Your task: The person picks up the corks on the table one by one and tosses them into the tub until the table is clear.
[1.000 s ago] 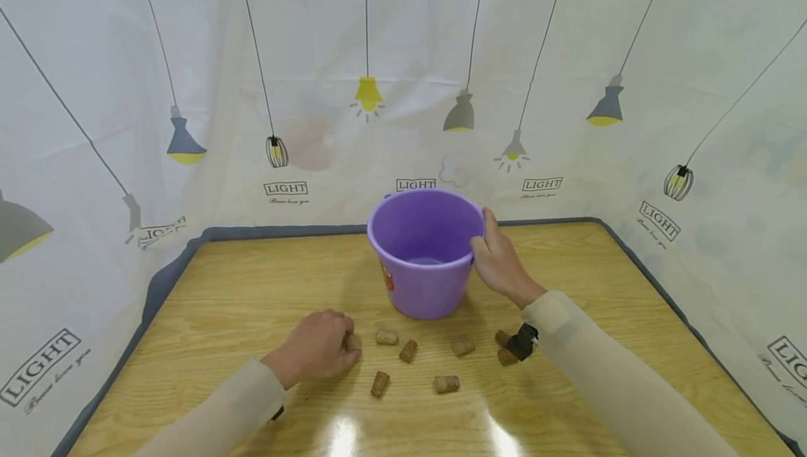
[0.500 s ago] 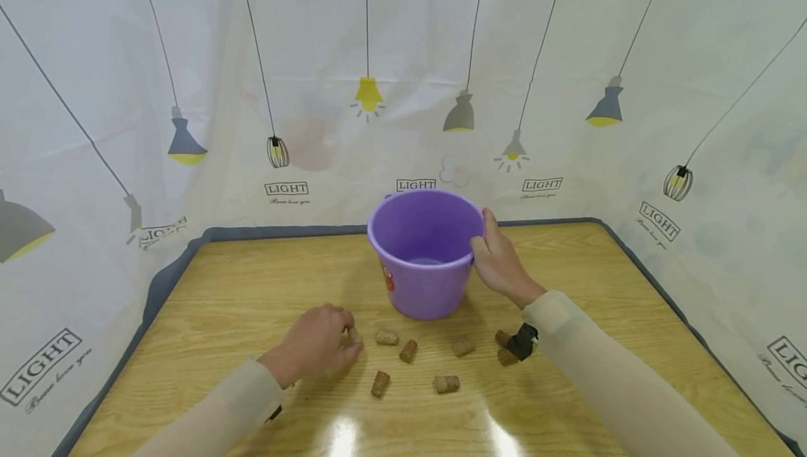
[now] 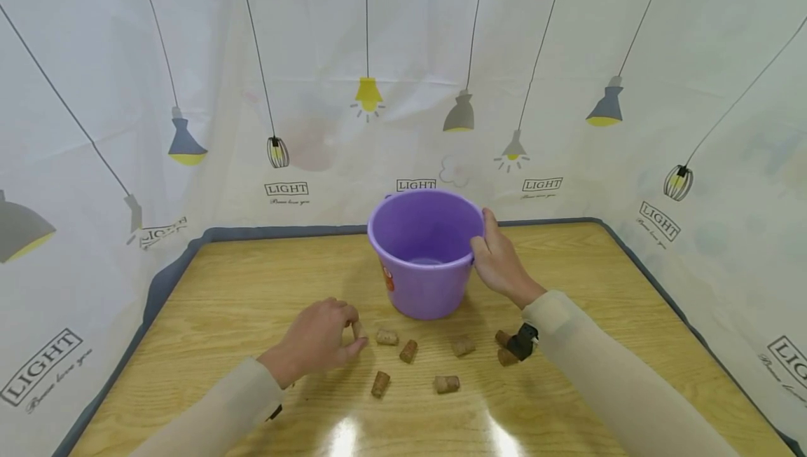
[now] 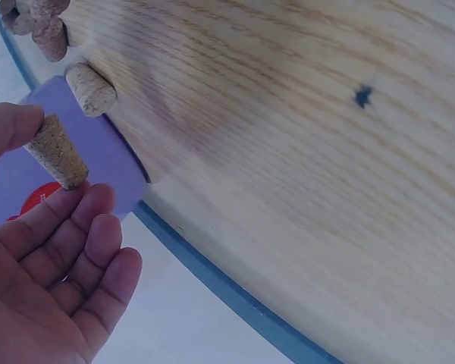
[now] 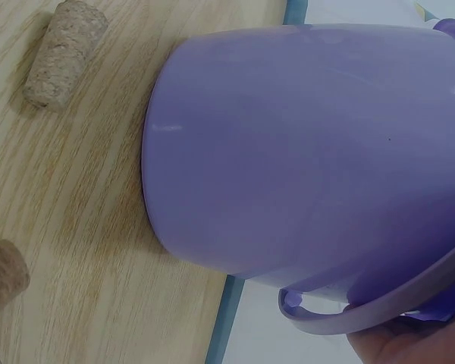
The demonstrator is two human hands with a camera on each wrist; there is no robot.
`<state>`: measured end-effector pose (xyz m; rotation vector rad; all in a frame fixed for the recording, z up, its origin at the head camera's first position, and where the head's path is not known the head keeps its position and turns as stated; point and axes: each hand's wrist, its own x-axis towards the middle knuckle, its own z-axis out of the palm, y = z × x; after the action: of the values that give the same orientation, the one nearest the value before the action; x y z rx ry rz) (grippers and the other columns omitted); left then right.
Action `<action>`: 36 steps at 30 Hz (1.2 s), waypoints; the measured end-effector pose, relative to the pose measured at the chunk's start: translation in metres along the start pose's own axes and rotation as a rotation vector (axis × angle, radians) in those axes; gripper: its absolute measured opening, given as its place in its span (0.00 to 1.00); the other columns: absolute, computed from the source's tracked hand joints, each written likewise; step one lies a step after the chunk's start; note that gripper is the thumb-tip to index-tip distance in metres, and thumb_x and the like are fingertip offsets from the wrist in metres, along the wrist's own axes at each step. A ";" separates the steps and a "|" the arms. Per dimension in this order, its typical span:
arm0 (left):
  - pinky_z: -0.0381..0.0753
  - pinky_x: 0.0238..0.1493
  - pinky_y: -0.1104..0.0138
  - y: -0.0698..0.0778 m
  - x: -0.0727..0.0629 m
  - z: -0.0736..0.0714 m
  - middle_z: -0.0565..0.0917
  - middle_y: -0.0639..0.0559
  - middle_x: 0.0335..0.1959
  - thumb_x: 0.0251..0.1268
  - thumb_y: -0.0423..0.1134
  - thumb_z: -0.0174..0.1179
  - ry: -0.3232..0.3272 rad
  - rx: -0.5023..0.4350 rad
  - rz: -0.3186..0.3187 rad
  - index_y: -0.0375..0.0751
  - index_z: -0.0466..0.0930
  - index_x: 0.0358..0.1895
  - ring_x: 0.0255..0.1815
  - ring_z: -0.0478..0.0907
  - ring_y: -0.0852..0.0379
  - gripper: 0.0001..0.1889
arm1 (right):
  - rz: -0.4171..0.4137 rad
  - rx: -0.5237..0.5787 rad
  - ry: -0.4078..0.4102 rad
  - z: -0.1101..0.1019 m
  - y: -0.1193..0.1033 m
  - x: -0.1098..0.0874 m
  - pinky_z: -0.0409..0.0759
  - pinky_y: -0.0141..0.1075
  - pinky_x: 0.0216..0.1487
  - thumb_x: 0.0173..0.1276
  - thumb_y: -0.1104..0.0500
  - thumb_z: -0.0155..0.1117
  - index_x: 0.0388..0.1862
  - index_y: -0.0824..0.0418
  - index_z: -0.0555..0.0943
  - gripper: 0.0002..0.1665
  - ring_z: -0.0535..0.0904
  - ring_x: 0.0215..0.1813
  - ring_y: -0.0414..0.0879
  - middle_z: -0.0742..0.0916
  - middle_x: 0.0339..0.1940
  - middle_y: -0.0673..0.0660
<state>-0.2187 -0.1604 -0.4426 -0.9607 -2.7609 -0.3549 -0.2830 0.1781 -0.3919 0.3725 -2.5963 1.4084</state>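
My left hand (image 3: pixel 315 340) pinches a tapered cork (image 4: pixel 58 154) between its thumb and fingertips, low over the table and left of the other corks. In the left wrist view its remaining fingers are loosely bent below. A purple bucket (image 3: pixel 429 289) stands upright beyond the corks, its visible inside bare. My right hand (image 3: pixel 504 266) grips the bucket's right rim, thumb towards the inside. In the right wrist view the bucket's handle (image 5: pixel 387 307) runs along the side, and only part of that hand shows. A pale cork (image 3: pixel 387 337) lies just right of my left fingertips.
Several more corks lie loose on the wooden table (image 3: pixel 252 282), among them a brown cork (image 3: pixel 380 383), a two-toned cork (image 3: pixel 446 383) and a cork (image 3: pixel 463 348) before the bucket. Two corks are partly hidden by a black wrist device (image 3: pixel 522 342). A lamp-printed curtain (image 3: pixel 403 22) surrounds the table.
My left hand has risen slightly and moved a little to the right, with the cork now tilted up between its fingertips. The right hand and the bucket have stayed in place.
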 end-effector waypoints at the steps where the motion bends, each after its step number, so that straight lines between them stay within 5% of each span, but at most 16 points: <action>1: 0.82 0.35 0.66 0.000 0.000 0.000 0.86 0.55 0.30 0.58 0.50 0.73 0.007 -0.004 0.003 0.52 0.83 0.28 0.31 0.76 0.62 0.10 | 0.001 0.000 0.000 0.000 0.000 0.000 0.53 0.56 0.80 0.77 0.57 0.38 0.84 0.66 0.36 0.43 0.57 0.81 0.62 0.61 0.81 0.71; 36: 0.80 0.34 0.67 0.014 0.017 -0.022 0.85 0.56 0.31 0.53 0.49 0.77 0.336 -0.026 0.135 0.43 0.85 0.35 0.33 0.77 0.59 0.15 | 0.004 -0.003 -0.001 0.001 -0.001 -0.001 0.52 0.54 0.81 0.77 0.56 0.37 0.84 0.66 0.35 0.43 0.55 0.82 0.61 0.59 0.82 0.70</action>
<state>-0.2202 -0.1461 -0.4150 -0.9858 -2.3823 -0.4820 -0.2822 0.1773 -0.3917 0.3676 -2.6015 1.4054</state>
